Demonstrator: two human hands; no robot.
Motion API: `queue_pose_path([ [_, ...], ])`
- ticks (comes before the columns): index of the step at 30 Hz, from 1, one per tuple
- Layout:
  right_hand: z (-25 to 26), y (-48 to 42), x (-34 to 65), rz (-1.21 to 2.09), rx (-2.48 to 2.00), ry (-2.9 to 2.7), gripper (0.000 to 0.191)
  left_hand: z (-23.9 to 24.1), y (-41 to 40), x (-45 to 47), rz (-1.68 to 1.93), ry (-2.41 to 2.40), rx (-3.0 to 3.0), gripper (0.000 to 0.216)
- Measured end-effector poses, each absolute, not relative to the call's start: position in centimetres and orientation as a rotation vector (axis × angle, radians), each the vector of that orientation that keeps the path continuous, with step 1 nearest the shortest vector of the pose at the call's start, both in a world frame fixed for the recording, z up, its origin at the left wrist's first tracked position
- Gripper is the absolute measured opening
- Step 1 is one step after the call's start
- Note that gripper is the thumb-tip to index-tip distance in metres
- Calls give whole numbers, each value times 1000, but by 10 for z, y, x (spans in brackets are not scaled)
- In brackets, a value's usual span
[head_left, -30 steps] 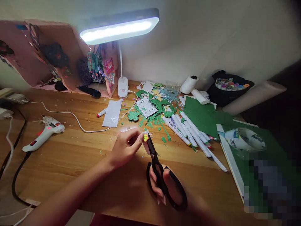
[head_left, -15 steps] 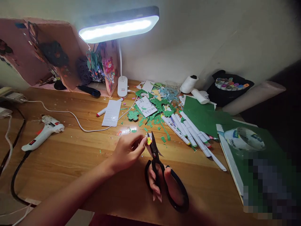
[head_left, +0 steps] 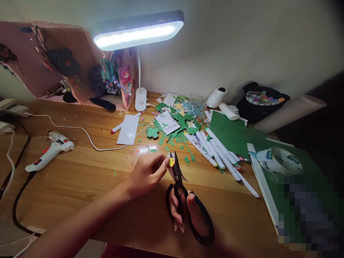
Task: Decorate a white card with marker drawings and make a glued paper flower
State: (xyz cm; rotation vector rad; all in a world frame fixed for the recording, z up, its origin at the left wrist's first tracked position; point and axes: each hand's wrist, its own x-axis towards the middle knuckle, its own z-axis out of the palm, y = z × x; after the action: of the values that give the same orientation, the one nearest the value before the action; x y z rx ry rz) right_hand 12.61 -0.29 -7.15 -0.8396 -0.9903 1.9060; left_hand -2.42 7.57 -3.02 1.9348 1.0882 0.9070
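Observation:
Between the thumb and fingers of my left hand (head_left: 149,170) is a small paper cutout (head_left: 171,162), yellow with some green and orange. White paper hangs behind it, partly hidden. My right hand (head_left: 178,213) has its thumb and fingers through the loops of black-handled scissors (head_left: 176,177). The dark blades point away from me, slightly apart, right beside the cutout. Whether they touch its edge I cannot tell. Beyond the hands lie green paper scraps (head_left: 174,134), a green clover shape (head_left: 152,132) and a white card with a line drawing (head_left: 167,122).
A white glue gun (head_left: 49,152) lies at left, its cable running to the front edge. White markers (head_left: 219,150) and green sheets (head_left: 228,130) lie at right, near a tape roll (head_left: 279,160). A lit lamp (head_left: 139,34) overhangs the desk. A pink box (head_left: 80,64) stands behind.
The scissor blades have drawn closer together by the yellow cutout, and the loops sit slightly nearer each other. My left hand has barely moved. The whole view has shifted slightly.

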Motion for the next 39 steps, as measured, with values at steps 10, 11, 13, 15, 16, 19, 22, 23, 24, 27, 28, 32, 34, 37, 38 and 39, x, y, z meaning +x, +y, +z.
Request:
queue_pose_path([
  [10,-76,-3,136,1921,-924,-1136,63,-23,80,-29,861,1056,1960,32],
  [11,-77,-3,137,1915,-936,-1136,63,-23,81,-30,861,1043,1958,31],
  [13,-78,-4,137,1909,-933,-1138,63,-23,82,-31,874,1020,1951,31],
  [15,-78,-5,137,1927,-925,-1152,62,-23,83,-31,879,1008,1944,31],
  [16,-78,-5,138,1943,-927,-1159,61,-24,84,-31,881,1008,1940,31],
  [19,-77,-5,140,1957,-956,-1186,60,-25,83,-31,892,1021,1932,30],
  [22,-76,-4,140,1940,-942,-1205,61,-26,82,-30,914,1039,1966,29],
  [23,-76,-4,138,1942,-924,-1188,62,-27,81,-30,920,1050,1991,28],
  [24,-76,-4,136,1951,-901,-1153,63,-27,81,-29,922,1061,2021,28],
  [27,-76,-7,129,1950,-840,-1018,63,-30,80,-28,918,1103,2124,26],
  [28,-76,-8,126,1936,-826,-983,62,-31,79,-28,925,1115,2157,25],
  [32,-76,-10,124,1927,-809,-936,60,-33,79,-28,947,1082,2205,24],
  [34,-76,-11,127,1958,-819,-969,61,-31,79,-29,938,1056,2189,24],
  [37,-75,-11,132,2034,-864,-1010,63,-28,80,-30,936,1056,2183,24],
  [38,-76,-10,133,2047,-888,-1030,63,-27,81,-30,937,1059,2184,24],
  [39,-76,-9,134,2053,-908,-1059,64,-26,81,-30,937,1057,2186,24],
])
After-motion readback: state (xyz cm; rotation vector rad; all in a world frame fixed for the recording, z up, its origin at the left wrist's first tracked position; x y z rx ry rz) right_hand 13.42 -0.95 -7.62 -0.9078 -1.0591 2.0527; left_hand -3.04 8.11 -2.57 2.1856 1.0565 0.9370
